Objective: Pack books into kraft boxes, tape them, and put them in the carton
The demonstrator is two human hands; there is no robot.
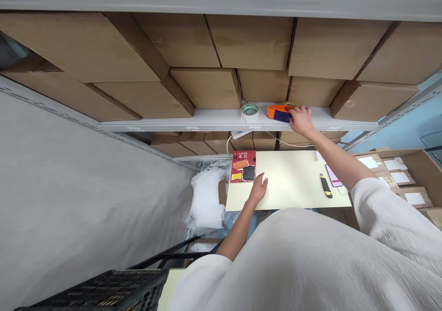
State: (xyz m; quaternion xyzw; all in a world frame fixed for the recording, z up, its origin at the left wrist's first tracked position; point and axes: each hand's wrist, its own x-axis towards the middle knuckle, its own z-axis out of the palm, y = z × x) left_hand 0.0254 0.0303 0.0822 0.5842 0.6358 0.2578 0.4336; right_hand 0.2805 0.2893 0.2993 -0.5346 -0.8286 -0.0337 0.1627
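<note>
My right hand (301, 119) reaches up to the shelf, its fingers closed on the right end of an orange and dark blue tape dispenser (279, 113). Part of the dispenser is hidden behind the fingers. A roll of tape (249, 112) with a green inner ring lies to its left. Down at the pale yellow table (290, 177), my left hand (258, 188) is open, thumb and fingers apart, by the lower right corner of a red book (243, 166). The book lies flat at the table's left end.
A black and yellow utility knife (325, 186) and a phone (334, 175) lie on the table's right. Cardboard boxes (207, 88) fill the shelf (214, 118) above. An open carton (428, 173) of small boxes stands right. White bags (207, 198) and a black crate (113, 292) are left.
</note>
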